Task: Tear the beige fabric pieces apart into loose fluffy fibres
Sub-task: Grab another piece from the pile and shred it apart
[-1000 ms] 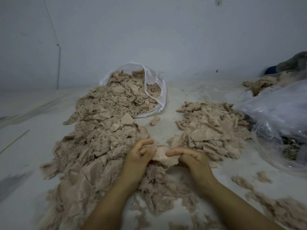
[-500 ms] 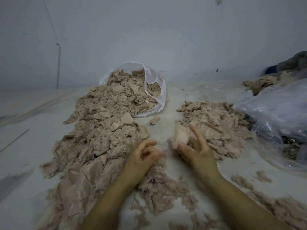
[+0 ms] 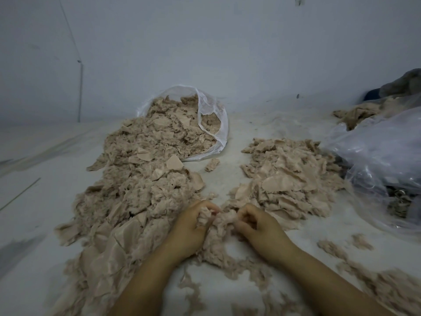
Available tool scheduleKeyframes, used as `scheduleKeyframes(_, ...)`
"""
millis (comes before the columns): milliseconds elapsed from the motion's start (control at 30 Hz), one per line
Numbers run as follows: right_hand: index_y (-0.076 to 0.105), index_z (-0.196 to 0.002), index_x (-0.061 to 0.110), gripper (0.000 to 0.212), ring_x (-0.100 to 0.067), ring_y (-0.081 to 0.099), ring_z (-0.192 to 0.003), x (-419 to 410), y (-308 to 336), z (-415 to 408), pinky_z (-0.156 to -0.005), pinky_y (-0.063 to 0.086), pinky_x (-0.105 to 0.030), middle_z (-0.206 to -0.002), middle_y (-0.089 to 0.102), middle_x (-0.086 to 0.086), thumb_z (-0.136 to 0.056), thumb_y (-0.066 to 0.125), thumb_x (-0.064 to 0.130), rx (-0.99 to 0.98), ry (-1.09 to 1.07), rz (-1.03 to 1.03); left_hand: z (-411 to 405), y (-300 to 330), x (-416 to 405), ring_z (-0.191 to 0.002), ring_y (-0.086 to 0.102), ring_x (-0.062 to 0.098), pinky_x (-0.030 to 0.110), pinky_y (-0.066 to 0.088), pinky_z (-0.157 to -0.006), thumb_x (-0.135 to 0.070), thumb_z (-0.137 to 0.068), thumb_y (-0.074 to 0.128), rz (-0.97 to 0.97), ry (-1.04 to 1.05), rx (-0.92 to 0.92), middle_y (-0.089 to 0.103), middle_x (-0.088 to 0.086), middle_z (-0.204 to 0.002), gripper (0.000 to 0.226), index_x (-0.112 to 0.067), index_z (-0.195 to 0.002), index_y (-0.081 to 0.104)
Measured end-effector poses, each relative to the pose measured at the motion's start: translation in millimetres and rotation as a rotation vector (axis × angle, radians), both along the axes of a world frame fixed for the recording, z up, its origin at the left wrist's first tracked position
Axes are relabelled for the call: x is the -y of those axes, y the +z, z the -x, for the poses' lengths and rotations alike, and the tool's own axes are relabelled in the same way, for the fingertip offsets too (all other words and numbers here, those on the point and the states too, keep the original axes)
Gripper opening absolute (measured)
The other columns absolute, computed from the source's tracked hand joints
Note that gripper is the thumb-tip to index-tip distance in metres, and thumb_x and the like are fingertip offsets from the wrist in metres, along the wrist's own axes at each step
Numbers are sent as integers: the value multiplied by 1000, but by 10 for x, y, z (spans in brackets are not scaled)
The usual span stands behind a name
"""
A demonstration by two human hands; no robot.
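My left hand [image 3: 191,226] and my right hand [image 3: 257,224] sit close together low in the middle, each gripping one side of the same fluffy beige clump [image 3: 224,218]. Fingers of both hands curl into it. A big heap of beige fabric pieces and fluff [image 3: 141,188] spreads on my left and spills from an open clear bag [image 3: 218,124]. A second pile of flatter beige fabric pieces [image 3: 289,176] lies to the right of my hands. Loose fibres [image 3: 232,263] lie under and between my wrists.
A large crumpled clear plastic bag [image 3: 382,160] fills the right side, with more beige fabric [image 3: 355,112] behind it. Scattered fibre tufts [image 3: 391,290] lie at the lower right. The floor [image 3: 38,201] is pale, with a bare wall behind.
My right hand, which held a flat beige piece up near the right pile, has come back toward me. Both hands have closed together on a fluffy clump.
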State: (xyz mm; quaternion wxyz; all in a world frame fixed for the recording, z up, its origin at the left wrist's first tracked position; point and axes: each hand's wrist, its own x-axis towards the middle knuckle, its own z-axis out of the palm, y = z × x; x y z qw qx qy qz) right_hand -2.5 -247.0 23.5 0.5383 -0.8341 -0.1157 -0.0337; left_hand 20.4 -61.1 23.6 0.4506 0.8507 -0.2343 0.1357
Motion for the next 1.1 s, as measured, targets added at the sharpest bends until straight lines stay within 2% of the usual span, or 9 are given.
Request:
scheduleKeyframes(100,59,-99,26,21,-2,62,-61,-19,-12,25,-57,49,-19,-87,63,4,-84,71,18,-116,67,-61,16,7,18,-87,57,-8,4,40,-76,-2,-85,63,70,-26,-40,64,-22,-86,37,-39,-83,59)
scheduleKeyframes(367,67,-74,23,26,-11,64,-66,30,-50,-32,-71,55,-39,-74,70,2,-83,64,0,-46,12,-104,52,-31,3,-78,60,-6,16,48,-73,-34,-75,77,-89,-127,-171,65,-18,-82,11,-28,-80,68)
scheduleKeyframes(467,67,-98,40,38,-12,64,-102,24,-99,-75,-93,52,-35,-110,69,12,-88,58,4,-53,55,20,64,-34,6,-76,59,-6,13,46,-69,-20,-79,75,-127,-163,-176,64,-22,-83,24,-43,-77,67)
scheduleKeyframes(533,54,-131,31,49,-3,48,-123,30,-88,-157,-106,39,-21,-141,46,12,-92,50,2,-54,-4,79,63,-36,-2,-74,57,-8,11,44,-67,-15,-78,71,-128,-149,-182,62,-26,-81,37,-51,-75,60)
scheduleKeyframes(633,28,-149,24,65,-2,60,-82,46,-72,-228,-64,48,-8,-135,48,4,-93,42,-4,-212,-133,-118,55,-53,11,-66,53,-3,19,42,-61,-16,-79,66,-90,-109,-212,59,-18,-74,27,-40,-73,55)
scheduleKeyframes(733,49,-137,19,39,-6,62,-70,84,-89,-151,-55,49,-15,-116,58,-8,-98,50,17,-105,-165,-218,37,-39,20,-79,58,12,30,46,-70,-12,-82,68,-20,-100,-201,61,-8,-86,29,-35,-78,53)
scheduleKeyframes(867,70,-94,16,58,-12,63,-62,52,-35,-35,-57,54,-24,-79,68,-7,-63,71,65,-229,75,-323,67,11,28,-83,59,-1,17,48,-73,-2,-75,74,59,-93,-185,62,-9,-94,40,-33,-93,55)
scheduleKeyframes(967,66,-78,17,16,-11,58,-50,4,-57,-33,-47,46,-22,-60,64,0,-75,80,25,-267,99,-294,83,53,22,-79,62,3,15,49,-71,4,-72,74,119,-81,-204,66,-8,-90,46,-32,-96,59)
scheduleKeyframes(1100,61,-75,12,16,-10,58,-52,50,-26,-66,-48,47,-22,-62,62,-2,-84,65,0,-218,3,-472,73,81,-16,-71,59,7,21,47,-64,16,-75,58,269,-40,-302,64,-9,-78,42,-25,-82,63)
